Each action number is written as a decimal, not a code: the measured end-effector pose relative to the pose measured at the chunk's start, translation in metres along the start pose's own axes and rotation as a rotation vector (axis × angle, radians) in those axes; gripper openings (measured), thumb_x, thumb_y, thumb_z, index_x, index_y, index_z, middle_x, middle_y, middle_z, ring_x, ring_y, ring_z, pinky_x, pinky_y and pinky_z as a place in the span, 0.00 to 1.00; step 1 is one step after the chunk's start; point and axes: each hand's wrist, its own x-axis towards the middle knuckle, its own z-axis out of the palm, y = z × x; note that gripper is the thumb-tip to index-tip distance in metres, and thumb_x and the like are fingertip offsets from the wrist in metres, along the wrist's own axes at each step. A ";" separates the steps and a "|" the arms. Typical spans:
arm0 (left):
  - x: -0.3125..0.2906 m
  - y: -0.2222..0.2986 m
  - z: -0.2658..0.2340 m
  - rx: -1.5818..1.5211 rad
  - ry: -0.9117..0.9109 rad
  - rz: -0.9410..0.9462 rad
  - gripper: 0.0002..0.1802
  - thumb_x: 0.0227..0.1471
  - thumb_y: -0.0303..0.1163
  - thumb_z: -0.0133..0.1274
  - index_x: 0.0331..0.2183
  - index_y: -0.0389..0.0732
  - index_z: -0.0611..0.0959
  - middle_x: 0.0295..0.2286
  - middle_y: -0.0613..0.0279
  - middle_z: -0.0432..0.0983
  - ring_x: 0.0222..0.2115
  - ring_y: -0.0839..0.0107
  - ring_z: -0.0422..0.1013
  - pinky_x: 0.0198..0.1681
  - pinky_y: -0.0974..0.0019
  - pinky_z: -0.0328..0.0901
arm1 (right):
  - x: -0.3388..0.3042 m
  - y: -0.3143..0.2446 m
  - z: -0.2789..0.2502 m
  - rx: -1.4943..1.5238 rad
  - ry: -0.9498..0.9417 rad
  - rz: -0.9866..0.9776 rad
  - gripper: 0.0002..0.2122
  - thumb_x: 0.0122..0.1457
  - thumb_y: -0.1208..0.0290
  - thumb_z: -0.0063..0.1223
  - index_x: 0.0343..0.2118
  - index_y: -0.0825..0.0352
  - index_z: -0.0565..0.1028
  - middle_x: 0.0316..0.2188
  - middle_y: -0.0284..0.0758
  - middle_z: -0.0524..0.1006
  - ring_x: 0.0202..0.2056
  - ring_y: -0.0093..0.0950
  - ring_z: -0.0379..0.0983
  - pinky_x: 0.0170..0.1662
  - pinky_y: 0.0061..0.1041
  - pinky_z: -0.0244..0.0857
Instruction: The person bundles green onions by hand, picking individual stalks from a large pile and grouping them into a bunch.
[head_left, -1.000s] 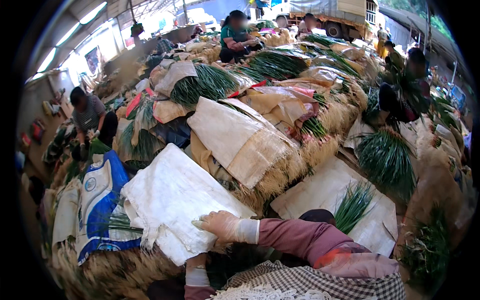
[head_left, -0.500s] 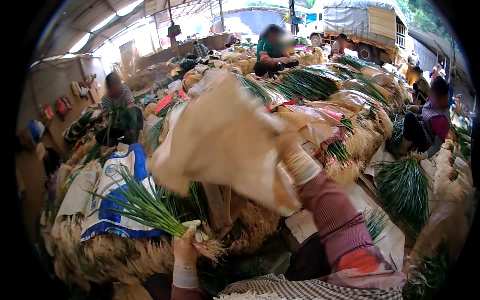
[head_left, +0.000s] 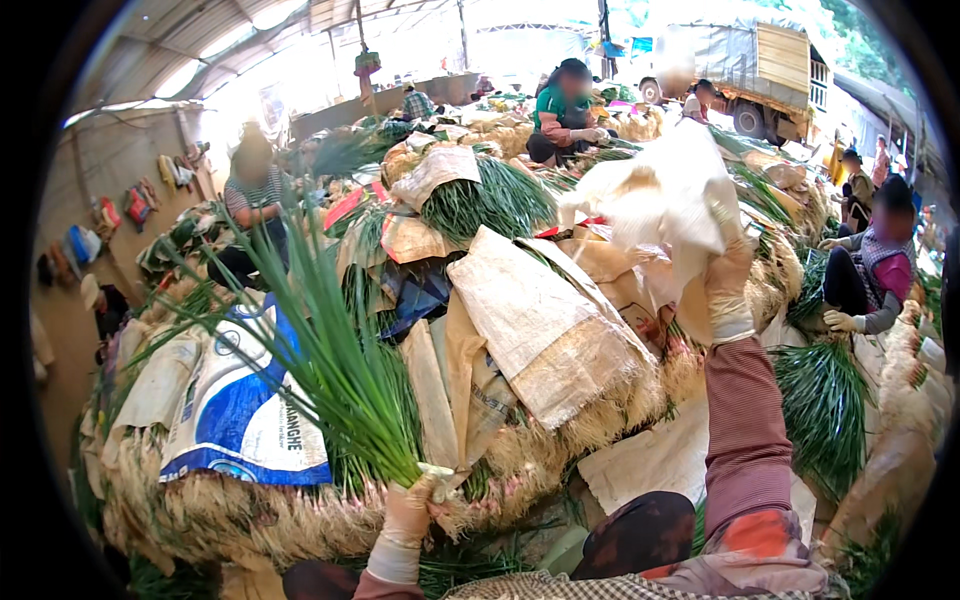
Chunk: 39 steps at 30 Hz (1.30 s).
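Note:
My left hand (head_left: 408, 515), in a pale glove, is closed around the root end of a bunch of green onions (head_left: 355, 395). Their long green leaves fan up and to the left. On the right my arm reaches forward, and my gloved right hand (head_left: 728, 285) grips a beige sack sheet (head_left: 655, 190), smeared by motion and raised above the heap. Below the bunch runs a row of green onions (head_left: 270, 515), roots toward me. A blue and white sack (head_left: 245, 400) covers its left part, and a beige sack piece (head_left: 540, 330) covers onions farther right.
Heaps of bundled onions (head_left: 485, 200) spread ahead. A co-worker (head_left: 565, 110) sits beyond them, another (head_left: 255, 190) at the left, and one (head_left: 880, 255) at the right beside loose onions (head_left: 825, 395). A covered truck (head_left: 750, 70) stands at the back right.
My right hand has swung the sack sheet away to the right and farther out, uncovering the sack-covered heap. The onion bunch in my left hand now points more upright.

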 end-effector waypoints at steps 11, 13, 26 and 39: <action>0.058 -0.039 0.025 -0.217 -0.104 -0.250 0.14 0.49 0.34 0.42 0.26 0.31 0.72 0.15 0.60 0.67 0.16 0.70 0.66 0.21 0.67 0.66 | -0.108 0.138 -0.068 -1.145 -0.739 0.865 0.20 0.43 0.70 0.47 0.44 0.59 0.65 0.37 0.44 0.69 0.40 0.38 0.65 0.44 0.30 0.57; 0.071 -0.041 0.033 -0.208 -0.113 -0.269 0.13 0.49 0.33 0.41 0.28 0.30 0.71 0.15 0.60 0.68 0.17 0.69 0.68 0.21 0.68 0.66 | -0.100 0.121 -0.055 -1.319 -0.689 0.771 0.17 0.44 0.67 0.46 0.41 0.61 0.67 0.34 0.43 0.70 0.37 0.37 0.67 0.41 0.30 0.59; 0.166 -0.095 0.125 -0.151 -0.016 -0.423 0.11 0.45 0.32 0.47 0.28 0.33 0.73 0.20 0.57 0.68 0.11 0.74 0.60 0.13 0.73 0.59 | -0.172 0.178 -0.083 -0.707 -0.214 0.957 0.19 0.49 0.57 0.45 0.42 0.63 0.65 0.33 0.32 0.69 0.31 0.27 0.67 0.33 0.23 0.60; 0.192 -0.098 0.121 0.105 -0.128 -0.283 0.12 0.43 0.34 0.49 0.26 0.33 0.74 0.14 0.60 0.69 0.08 0.74 0.60 0.13 0.73 0.59 | -0.196 0.165 -0.122 -0.220 -0.150 1.492 0.17 0.54 0.58 0.34 0.39 0.64 0.67 0.31 0.32 0.70 0.32 0.27 0.66 0.34 0.24 0.63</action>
